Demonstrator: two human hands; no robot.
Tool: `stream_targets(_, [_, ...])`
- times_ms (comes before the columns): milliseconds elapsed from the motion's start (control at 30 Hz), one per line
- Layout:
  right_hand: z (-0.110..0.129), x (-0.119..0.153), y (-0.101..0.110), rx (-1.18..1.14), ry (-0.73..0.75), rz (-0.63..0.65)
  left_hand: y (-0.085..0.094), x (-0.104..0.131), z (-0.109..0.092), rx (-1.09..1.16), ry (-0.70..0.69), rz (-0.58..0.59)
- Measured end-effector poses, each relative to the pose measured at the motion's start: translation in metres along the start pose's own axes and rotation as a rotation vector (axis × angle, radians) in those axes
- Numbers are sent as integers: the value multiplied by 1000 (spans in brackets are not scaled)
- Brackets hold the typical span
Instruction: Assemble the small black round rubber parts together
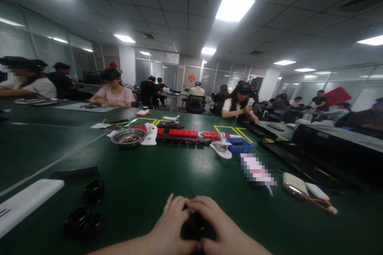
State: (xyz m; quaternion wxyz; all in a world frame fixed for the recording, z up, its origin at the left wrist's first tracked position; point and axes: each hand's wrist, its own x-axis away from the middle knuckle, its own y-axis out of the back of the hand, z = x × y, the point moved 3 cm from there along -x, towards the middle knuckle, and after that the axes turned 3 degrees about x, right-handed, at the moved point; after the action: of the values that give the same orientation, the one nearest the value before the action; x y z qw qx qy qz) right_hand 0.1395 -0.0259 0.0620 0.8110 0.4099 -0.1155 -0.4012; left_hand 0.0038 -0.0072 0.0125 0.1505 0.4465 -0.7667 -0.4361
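At the near edge of the table, my left hand (172,221) and my right hand (220,219) curl toward each other around a dark, glossy, rounded black part (198,225). Fingertips meet at the top and the thumbs come close at the bottom, so much of the part is hidden and its exact kind is unclear. To the left lie several similar shiny black round parts, one (93,190) apart from the others (77,221). They look hollow or ring-like, though blur hides detail.
Ahead stand a metal bowl (127,137) of small brass-coloured pieces, red strips (183,132), white stands (222,147) and a blue bin (239,145). A white slab (30,203) lies left. A cream case (295,185) and black trays (323,155) are right. People sit across the table.
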Motion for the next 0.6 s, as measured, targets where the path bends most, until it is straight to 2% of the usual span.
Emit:
stream_targets(133, [-3, 2, 5, 88, -184, -153, 1, 1, -1, 7, 3, -17])
stream_targets(233, [-4, 2, 5, 199, -261, -192, 2, 1, -3, 4, 21, -22])
stream_targets(300, [-4, 1, 3, 194, -230, -165, 2, 0, -4, 1, 25, -19])
stream_targets(400, [-2, 1, 0, 61, -76, -63, 2, 0, -3, 11, 11, -3])
stream_targets(467, [-1, 2, 1, -9, -16, -42, 3, 0, -2, 17, 7, -1])
stream_targets(600, [-5, 2, 4, 46, -125, -143, 3, 1, -2, 16, 22, 3])
